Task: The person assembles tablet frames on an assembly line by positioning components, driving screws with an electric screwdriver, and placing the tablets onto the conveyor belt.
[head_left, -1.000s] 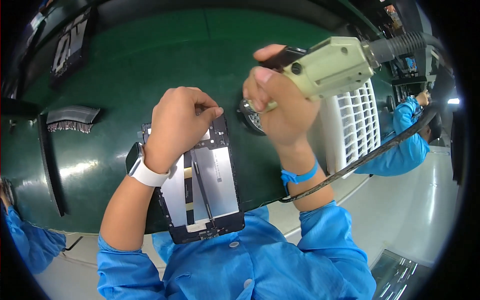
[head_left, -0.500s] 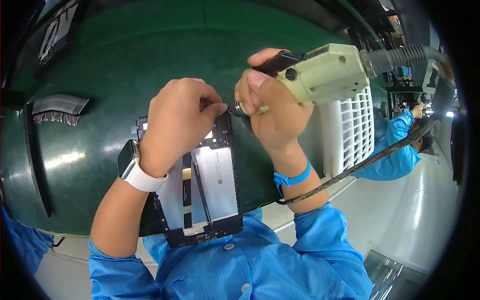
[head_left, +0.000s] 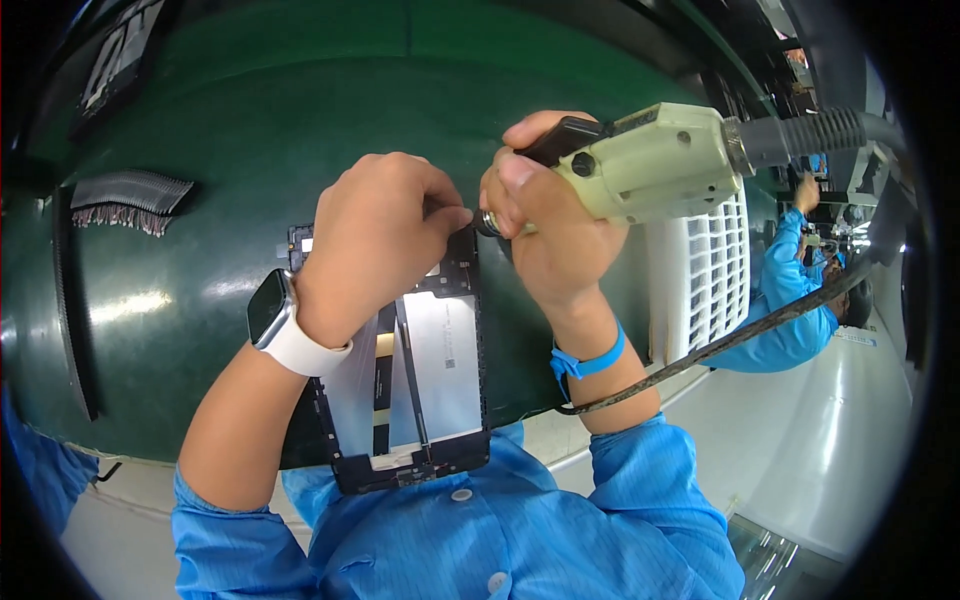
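Note:
A tablet's open housing (head_left: pixel 450 350) lies at the table's near edge against my blue smock, its silver inner plate and black flat cables showing. My left hand (head_left: pixel 385 235) is over its far end, thumb and fingers pinched together at the far right corner. Whatever is between these fingertips is hidden. My right hand (head_left: pixel 565 235) is wrapped around a pale green electric screwdriver (head_left: pixel 655 165) with a black lever. The tool lies almost level, its metal nose pointing left, close to my left fingertips and the housing's corner. Its bit cannot be made out.
A white grid tray (head_left: pixel 712 270) stands right of my right forearm. A dark cable (head_left: pixel 720 345) crosses that forearm. Dark strips with fringed ends (head_left: pixel 130 200) lie at the left, beside a long dark rail (head_left: pixel 72 320). Another device (head_left: pixel 115 60) is far left. A co-worker (head_left: pixel 795 300) sits right.
My left hand and the tablet housing have shifted slightly right, and the housing stands straighter. The screwdriver has come slightly nearer to me. The co-worker's hand at the right has moved up.

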Available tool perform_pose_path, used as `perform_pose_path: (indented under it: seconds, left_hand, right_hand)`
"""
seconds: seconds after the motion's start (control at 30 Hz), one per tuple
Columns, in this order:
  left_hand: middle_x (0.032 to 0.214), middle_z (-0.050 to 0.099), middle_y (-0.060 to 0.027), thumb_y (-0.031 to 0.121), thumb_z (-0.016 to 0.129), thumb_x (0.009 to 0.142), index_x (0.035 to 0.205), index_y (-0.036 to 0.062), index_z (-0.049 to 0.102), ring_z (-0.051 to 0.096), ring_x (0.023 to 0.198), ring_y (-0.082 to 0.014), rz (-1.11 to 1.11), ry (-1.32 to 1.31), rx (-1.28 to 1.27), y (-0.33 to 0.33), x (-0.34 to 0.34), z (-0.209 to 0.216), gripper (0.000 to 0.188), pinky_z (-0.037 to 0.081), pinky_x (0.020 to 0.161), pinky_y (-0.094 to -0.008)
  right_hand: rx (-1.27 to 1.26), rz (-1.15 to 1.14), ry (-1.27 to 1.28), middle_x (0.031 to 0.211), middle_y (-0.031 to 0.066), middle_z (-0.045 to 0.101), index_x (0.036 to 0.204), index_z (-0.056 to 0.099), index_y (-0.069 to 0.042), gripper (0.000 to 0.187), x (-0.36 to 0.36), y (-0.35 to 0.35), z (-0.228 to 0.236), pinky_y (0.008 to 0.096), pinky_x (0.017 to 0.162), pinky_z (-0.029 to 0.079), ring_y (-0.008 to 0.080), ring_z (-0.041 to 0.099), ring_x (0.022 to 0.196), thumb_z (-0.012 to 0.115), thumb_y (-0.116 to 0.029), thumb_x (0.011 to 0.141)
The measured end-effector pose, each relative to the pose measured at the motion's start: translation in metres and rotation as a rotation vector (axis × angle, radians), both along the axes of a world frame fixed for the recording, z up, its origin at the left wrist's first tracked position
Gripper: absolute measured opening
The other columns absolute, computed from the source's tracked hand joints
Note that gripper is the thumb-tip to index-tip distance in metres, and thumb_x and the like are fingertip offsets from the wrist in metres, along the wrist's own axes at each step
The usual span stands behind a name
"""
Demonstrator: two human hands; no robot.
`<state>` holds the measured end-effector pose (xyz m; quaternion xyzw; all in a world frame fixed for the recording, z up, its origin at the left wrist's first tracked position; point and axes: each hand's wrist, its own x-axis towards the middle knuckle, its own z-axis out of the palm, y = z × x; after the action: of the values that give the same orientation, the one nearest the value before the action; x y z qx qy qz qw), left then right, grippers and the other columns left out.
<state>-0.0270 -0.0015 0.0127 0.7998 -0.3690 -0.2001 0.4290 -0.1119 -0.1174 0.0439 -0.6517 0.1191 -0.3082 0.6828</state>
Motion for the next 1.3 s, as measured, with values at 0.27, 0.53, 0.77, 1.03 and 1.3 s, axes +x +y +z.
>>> perform_pose_path:
  seconds: [0.27, 0.53, 0.77, 1.03, 1.3]
  left_hand:
    - [0.078, 0.068, -0.0110, 0.011, 0.075, 0.078, 0.082, 0.0013, 0.074, 0.067, 0.071, -0.0233, 0.005, 0.011, 0.004, 0.003, 0.001, 0.002, 0.010, 0.052, 0.068, -0.0329]
    - [0.077, 0.068, -0.0099, 0.009, 0.075, 0.077, 0.082, 0.0014, 0.074, 0.066, 0.070, -0.0221, 0.008, -0.026, -0.012, 0.003, -0.001, -0.001, 0.009, 0.051, 0.065, -0.0327]
    - [0.075, 0.066, -0.0120, 0.004, 0.071, 0.078, 0.083, -0.0018, 0.072, 0.063, 0.066, -0.0242, -0.005, -0.026, -0.062, -0.001, -0.002, 0.003, 0.008, 0.048, 0.062, -0.0325]
    - [0.092, 0.060, -0.0095, -0.004, 0.060, 0.076, 0.109, 0.0058, 0.071, 0.060, 0.087, -0.0268, -0.177, -0.751, -0.039, -0.039, 0.035, -0.003, 0.036, 0.050, 0.073, -0.0371]
    - [0.107, 0.058, -0.0097, -0.006, 0.059, 0.069, 0.113, 0.0099, 0.072, 0.057, 0.097, -0.0278, -0.181, -0.813, 0.125, -0.052, 0.029, -0.009, 0.048, 0.051, 0.082, -0.0374]
  right_hand:
    - [0.047, -0.029, -0.196, 0.058, 0.0028, 0.044, 0.106, 0.059, 0.008, 0.026, -0.014, -0.034, 0.019, 0.0322, 0.057, 0.043, 0.0122, 0.043, 0.049, 0.056, -0.007, 0.084]
    - [0.052, -0.176, -0.168, 0.058, 0.0032, 0.043, 0.099, 0.059, 0.005, 0.019, -0.039, -0.075, 0.008, 0.0324, 0.056, 0.043, 0.0130, 0.044, 0.049, 0.055, -0.003, 0.083]
    - [0.015, -0.227, -0.136, 0.061, 0.0050, 0.050, 0.102, 0.060, 0.006, 0.021, -0.038, -0.077, 0.001, 0.0316, 0.053, 0.043, 0.0132, 0.045, 0.048, 0.057, 0.000, 0.082]
    - [-0.018, -0.244, -0.107, 0.065, 0.0067, 0.054, 0.101, 0.061, 0.006, 0.021, -0.042, -0.077, -0.005, 0.0254, 0.047, 0.040, 0.0107, 0.048, 0.049, 0.059, 0.005, 0.081]
    - [0.011, -0.243, -0.123, 0.067, 0.0064, 0.056, 0.099, 0.062, 0.006, 0.020, -0.047, -0.085, -0.007, 0.0240, 0.046, 0.040, 0.0104, 0.050, 0.049, 0.061, 0.006, 0.079]
